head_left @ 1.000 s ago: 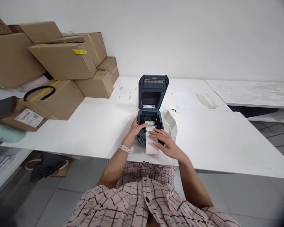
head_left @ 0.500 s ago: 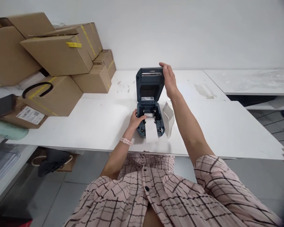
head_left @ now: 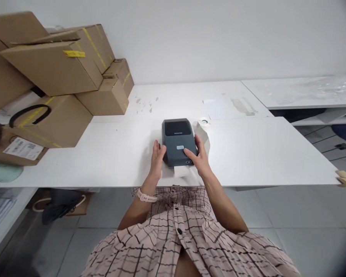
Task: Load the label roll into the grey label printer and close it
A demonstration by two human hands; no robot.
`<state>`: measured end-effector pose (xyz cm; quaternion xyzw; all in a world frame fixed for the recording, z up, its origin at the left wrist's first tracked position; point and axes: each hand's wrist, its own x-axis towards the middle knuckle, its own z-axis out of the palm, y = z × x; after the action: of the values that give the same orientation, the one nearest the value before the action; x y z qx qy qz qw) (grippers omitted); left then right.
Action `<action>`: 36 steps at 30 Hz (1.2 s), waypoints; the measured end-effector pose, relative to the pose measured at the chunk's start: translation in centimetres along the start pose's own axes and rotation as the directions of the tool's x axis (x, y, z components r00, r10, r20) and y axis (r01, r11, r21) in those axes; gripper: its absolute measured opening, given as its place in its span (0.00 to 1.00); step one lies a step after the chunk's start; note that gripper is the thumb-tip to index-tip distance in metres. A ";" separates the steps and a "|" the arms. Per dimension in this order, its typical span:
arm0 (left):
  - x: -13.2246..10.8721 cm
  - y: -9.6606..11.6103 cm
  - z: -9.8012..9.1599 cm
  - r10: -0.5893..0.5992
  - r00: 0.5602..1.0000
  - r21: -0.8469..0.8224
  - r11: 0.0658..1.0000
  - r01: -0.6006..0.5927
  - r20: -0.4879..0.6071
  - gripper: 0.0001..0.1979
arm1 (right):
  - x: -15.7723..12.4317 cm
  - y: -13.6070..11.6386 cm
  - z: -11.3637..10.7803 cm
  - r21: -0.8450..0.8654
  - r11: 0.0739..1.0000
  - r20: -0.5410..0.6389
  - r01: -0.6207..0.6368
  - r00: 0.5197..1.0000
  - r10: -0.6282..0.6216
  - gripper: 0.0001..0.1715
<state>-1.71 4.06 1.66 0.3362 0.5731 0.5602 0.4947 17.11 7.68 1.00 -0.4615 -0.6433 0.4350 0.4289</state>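
A dark blue-grey label printer point(head_left: 177, 142) stands on the white table with its lid down. From its front slot sticks a strip of white label paper point(head_left: 181, 171). My right hand point(head_left: 200, 157) grips the printer's right side, thumb on top of the lid and fingers along the edge. At the left side, my left hand point(head_left: 156, 159) is upright with its fingers apart, at or very near the casing; whether it touches cannot be made out. Just behind my right hand lie a small paper roll point(head_left: 204, 122) and a loose strip of backing paper point(head_left: 203, 136).
Stacked cardboard boxes point(head_left: 50, 67) fill the left of the table point(head_left: 253, 154), with a black curved band point(head_left: 29, 111) on one. A white sheet point(head_left: 219, 107) lies toward the back wall. The table's front edge is close to my body.
The printer's lid has swung down from upright to closed. My right hand has come down from the lid's top to the right side, and my left hand has left the inside.
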 end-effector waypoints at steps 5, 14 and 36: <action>-0.4 0.0 0.5 -0.054 0.993 0.007 0.999 0.054 0.100 0.45 | -0.3 0.8 0.7 0.236 0.963 -0.074 -0.130 0.986 0.151 0.57; -0.1 -0.6 1.0 0.077 0.994 -0.001 0.997 -0.077 0.073 0.39 | -0.4 1.3 0.9 0.142 0.987 -0.106 -0.069 0.991 0.084 0.55; -5.8 -3.5 1.4 -0.081 0.976 0.214 0.976 0.036 0.202 0.28 | -0.8 0.8 1.4 -0.071 0.989 -0.312 0.131 0.939 -0.147 0.36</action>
<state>1.80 -1.49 -0.44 0.4263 0.5834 0.4434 0.5304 16.14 6.84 -0.22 -0.4891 -0.6076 0.3081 0.5447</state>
